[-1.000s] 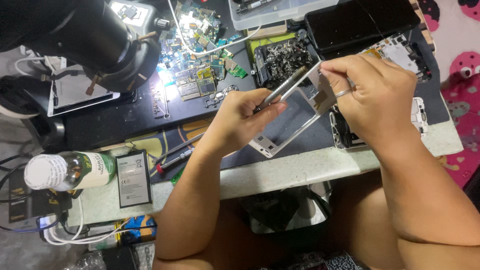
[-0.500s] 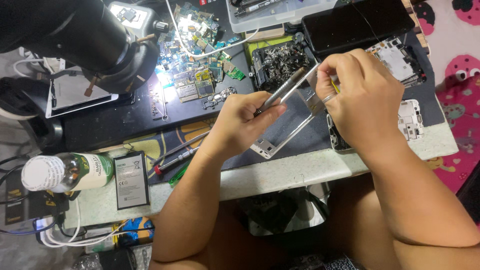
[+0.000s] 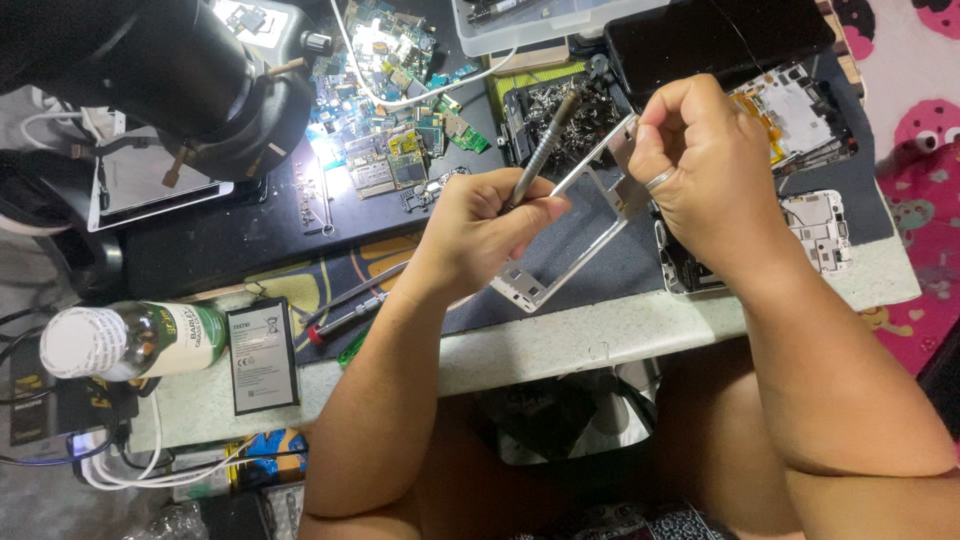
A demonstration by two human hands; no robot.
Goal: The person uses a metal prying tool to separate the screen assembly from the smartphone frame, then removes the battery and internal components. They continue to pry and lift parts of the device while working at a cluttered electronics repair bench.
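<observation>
My left hand point(image 3: 478, 228) grips a slim metal screwdriver point(image 3: 545, 148) whose tip points up and to the right. My right hand point(image 3: 705, 170) holds the upper end of a silver phone frame point(image 3: 560, 240), which slants down to the left above the dark mat. The frame's lower end sits just under my left hand. A ring is on one finger of my right hand.
A black microscope point(image 3: 170, 70) looms at top left over lit circuit boards point(image 3: 390, 150). A tray of screws point(image 3: 560, 110), opened phones point(image 3: 810, 130), a black battery point(image 3: 263, 355), a capped bottle point(image 3: 130, 340), loose tools point(image 3: 350, 305) and cables surround the mat point(image 3: 200, 240).
Both hands have shifted slightly with the frame. The screwdriver now stands more upright in my left hand, its tip lifted off the frame.
</observation>
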